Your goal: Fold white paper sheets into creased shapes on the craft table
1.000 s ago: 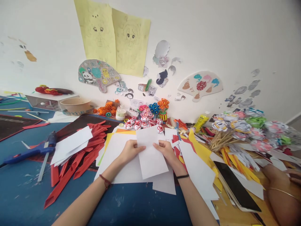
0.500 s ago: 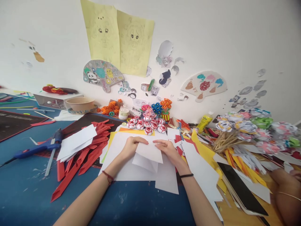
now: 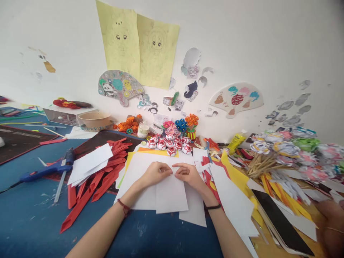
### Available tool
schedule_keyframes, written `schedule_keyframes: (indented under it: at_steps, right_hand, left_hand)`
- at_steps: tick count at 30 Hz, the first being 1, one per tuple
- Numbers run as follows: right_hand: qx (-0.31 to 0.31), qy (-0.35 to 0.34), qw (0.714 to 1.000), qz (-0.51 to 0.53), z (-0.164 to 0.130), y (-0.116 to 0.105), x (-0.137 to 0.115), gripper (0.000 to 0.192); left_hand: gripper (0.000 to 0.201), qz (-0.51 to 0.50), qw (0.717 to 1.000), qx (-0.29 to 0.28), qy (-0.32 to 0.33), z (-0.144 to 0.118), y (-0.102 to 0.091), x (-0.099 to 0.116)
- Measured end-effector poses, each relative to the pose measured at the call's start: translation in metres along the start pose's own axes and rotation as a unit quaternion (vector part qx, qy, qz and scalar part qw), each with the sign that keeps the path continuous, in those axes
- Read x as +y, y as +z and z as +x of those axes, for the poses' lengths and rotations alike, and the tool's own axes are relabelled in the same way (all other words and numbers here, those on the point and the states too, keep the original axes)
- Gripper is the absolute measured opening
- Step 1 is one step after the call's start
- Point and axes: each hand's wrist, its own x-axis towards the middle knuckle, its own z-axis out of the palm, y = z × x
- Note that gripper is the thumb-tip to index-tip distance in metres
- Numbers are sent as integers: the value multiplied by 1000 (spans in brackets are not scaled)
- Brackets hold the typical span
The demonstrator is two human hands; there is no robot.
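Observation:
A white rectangular sheet of paper [image 3: 172,197] hangs down below my hands, over a pile of larger white sheets [image 3: 139,166]. My left hand [image 3: 158,173] is closed in a pinch at the sheet's upper left. At its upper right is my right hand [image 3: 188,174], thumb and curled fingers at the paper and the index finger stretched toward the left hand. The fingers hide the sheet's top corners. Another white slip [image 3: 192,211] lies partly under it at the right. Just beyond sit several red-and-white paper flowers [image 3: 171,151].
On the left lie folded red strips [image 3: 100,181], cut white slips [image 3: 88,161] and a blue glue gun [image 3: 45,172]. To the right are a phone [image 3: 279,218], yellow paper [image 3: 236,170] and paper flowers on sticks [image 3: 259,163]. Part of another person's arm [image 3: 329,229] shows at far right.
The white paper, curved up with a lower flap behind it before, now hangs straight as one rectangle. My hands have shifted slightly down, and my fingers are more curled.

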Motion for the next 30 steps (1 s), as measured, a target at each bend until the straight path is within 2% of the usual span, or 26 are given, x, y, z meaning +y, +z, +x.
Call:
schedule_keyframes:
  at_steps: [3, 7, 15, 22, 27, 30]
  right_hand:
    - [7, -26, 1000, -11, 0, 5, -1, 38]
    - [26, -49, 998, -23, -1, 6, -2, 36]
    - [4, 4, 999, -51, 0, 3, 7, 29]
    - [59, -8, 996, -65, 1, 2, 10, 22]
    - [142, 2, 989, -45, -2, -10, 10, 23]
    - [164, 8, 986, -37, -4, -12, 8, 24]
  left_hand:
    - [21, 44, 999, -6, -6, -2, 8, -1]
    - [21, 10, 1000, -27, -4, -2, 12, -3]
    - [18, -42, 999, 2, 4, -3, 14, 0]
    - [17, -74, 997, 2, -14, -1, 15, -7]
    - [16, -93, 995, 22, -12, -1, 2, -5]
    - [15, -109, 993, 39, -20, -1, -7, -4]
